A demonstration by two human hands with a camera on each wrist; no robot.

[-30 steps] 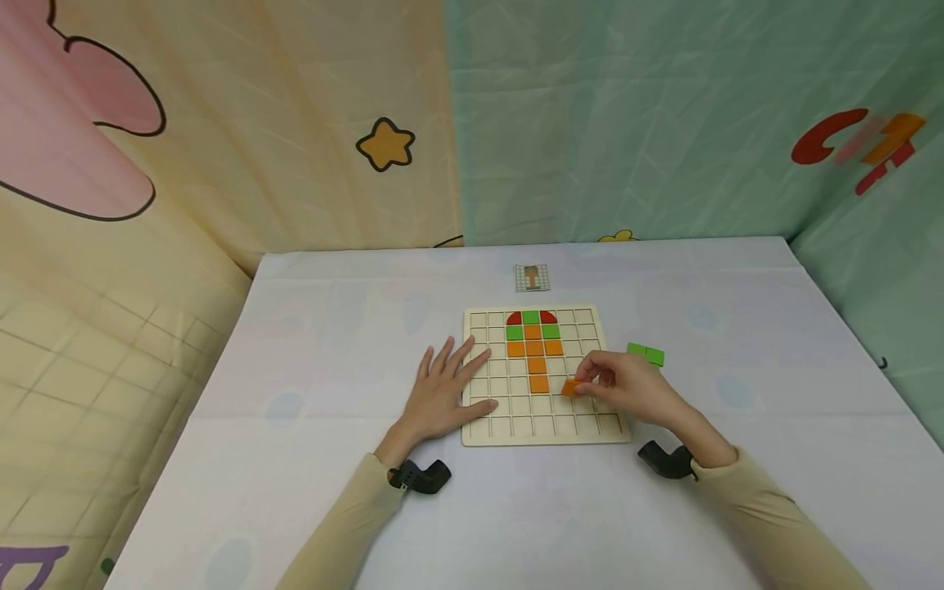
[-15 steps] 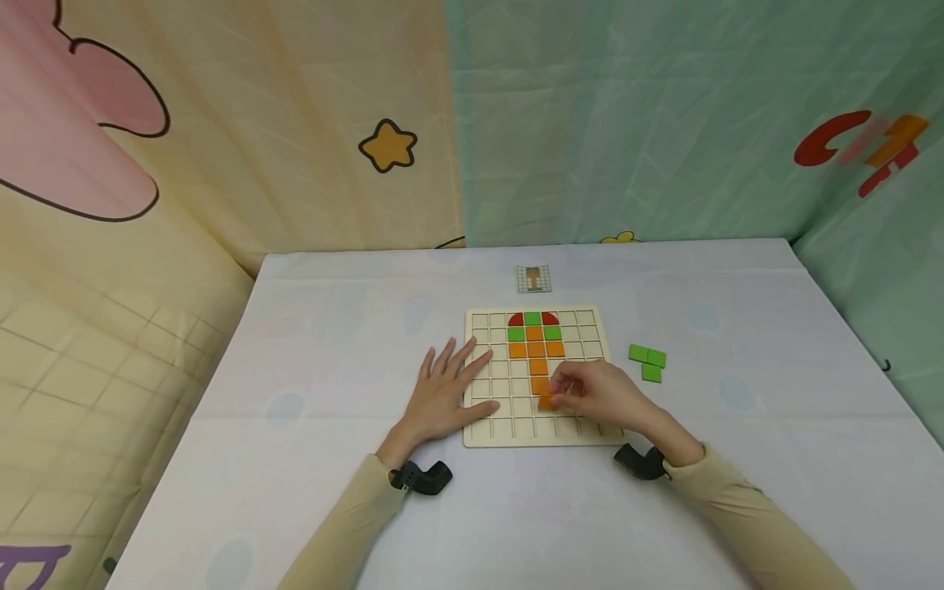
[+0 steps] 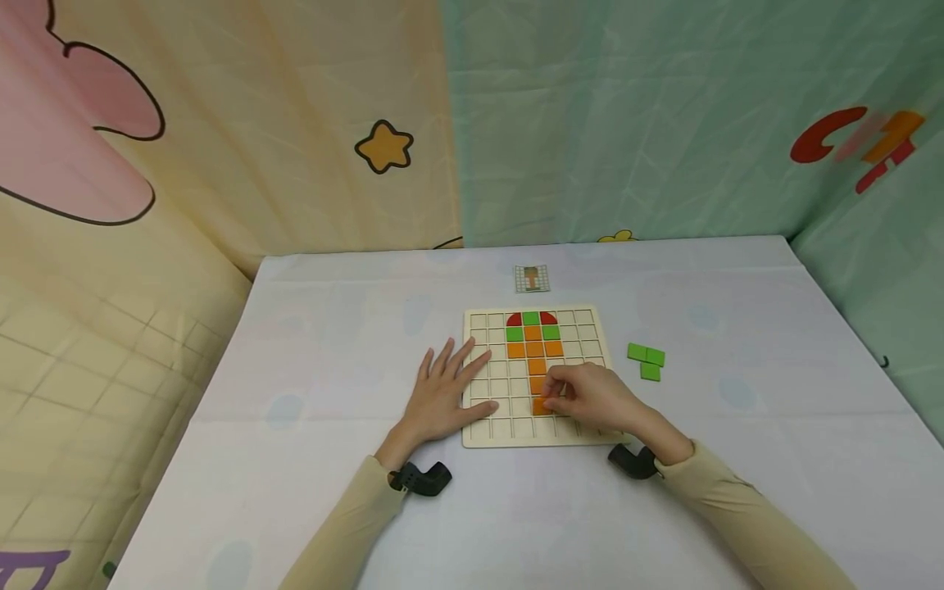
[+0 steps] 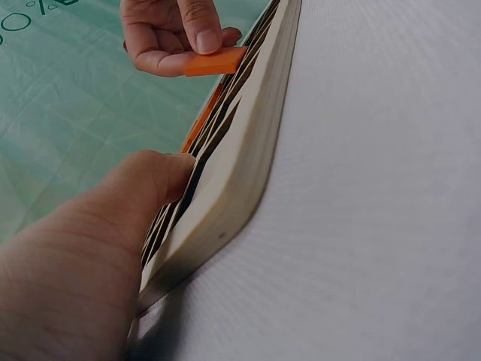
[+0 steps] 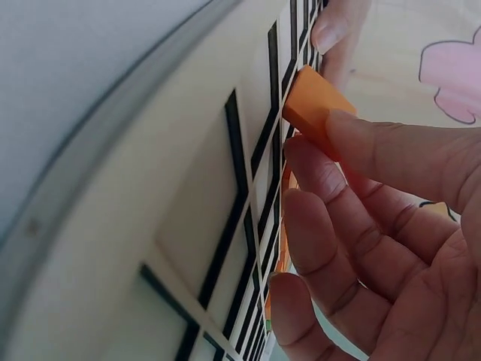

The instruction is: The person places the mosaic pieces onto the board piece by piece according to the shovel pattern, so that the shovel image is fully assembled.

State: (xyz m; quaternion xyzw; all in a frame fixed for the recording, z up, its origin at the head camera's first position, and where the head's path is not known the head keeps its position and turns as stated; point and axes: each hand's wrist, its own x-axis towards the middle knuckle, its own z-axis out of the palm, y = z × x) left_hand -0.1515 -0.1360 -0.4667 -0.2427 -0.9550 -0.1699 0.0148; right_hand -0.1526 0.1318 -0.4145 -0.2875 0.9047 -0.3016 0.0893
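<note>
A pale wooden grid board (image 3: 509, 430) lies on the table with red, green and orange tiles set into its upper middle. My right hand (image 3: 593, 397) pinches an orange square tile (image 5: 312, 109) between thumb and fingers. In the head view that tile sits just below the lowest tile of the orange column (image 3: 537, 366); in the right wrist view it stands tilted, one edge at the grid. With fingers spread and straight, my left hand (image 3: 435, 401) rests on the board's left edge. Its thumb (image 4: 169, 177) lies over the near left part of the board.
Right of the board lie 3 loose green tiles (image 3: 651, 371) touching one another. A small card with a printed grid pattern (image 3: 532, 279) lies beyond the board's far edge. The white-covered table (image 3: 332, 328) ends at hanging curtains behind.
My right hand has carried the orange tile left and toward me, from the board's right part to below the orange column. The left hand has stayed in place.
</note>
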